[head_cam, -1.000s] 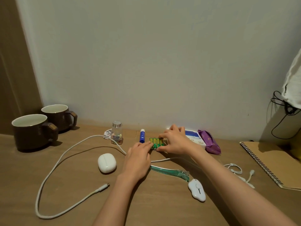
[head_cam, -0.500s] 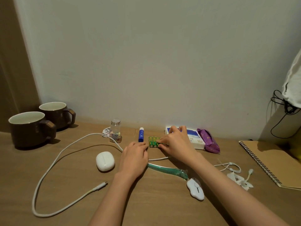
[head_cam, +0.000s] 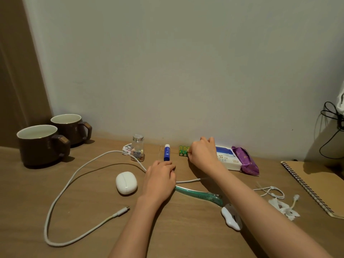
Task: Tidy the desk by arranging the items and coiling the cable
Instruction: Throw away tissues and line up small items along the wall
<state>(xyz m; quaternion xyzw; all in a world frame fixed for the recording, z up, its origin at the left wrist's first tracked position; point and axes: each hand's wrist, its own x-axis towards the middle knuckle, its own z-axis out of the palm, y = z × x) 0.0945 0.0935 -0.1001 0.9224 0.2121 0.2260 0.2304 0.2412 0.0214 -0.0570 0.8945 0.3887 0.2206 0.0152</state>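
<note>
Head view: the green batteries (head_cam: 184, 151) now lie near the desk's (head_cam: 93, 229) back edge, in line with the blue stick (head_cam: 167, 152) and just left of the tissue pack (head_cam: 226, 157); a second ago they sat further forward, under both hands. The right hand (head_cam: 202, 155) stays on them, fingers curled, knuckles up; whether it pinches or only nudges, I cannot tell. The left hand (head_cam: 161, 176) has drawn back from the batteries and rests loosely closed, palm down, on the white cable (head_cam: 78, 170), over the handle end of the green toothbrush (head_cam: 201, 195); no clear grip visible.

Judgement: a back row is forming, batteries about placed. The cable is uncoiled, looping wide toward the desk's front-left, plug (head_cam: 123, 211) free near the middle. Coiling remains.

Writing: blue stick has white print, unreadable. Small jar (head_cam: 138, 150) carries a label, too small to read. Tissue pack shows print, illegible. Rear mug (head_cam: 70, 128) bears faint lettering, not legible.
</note>
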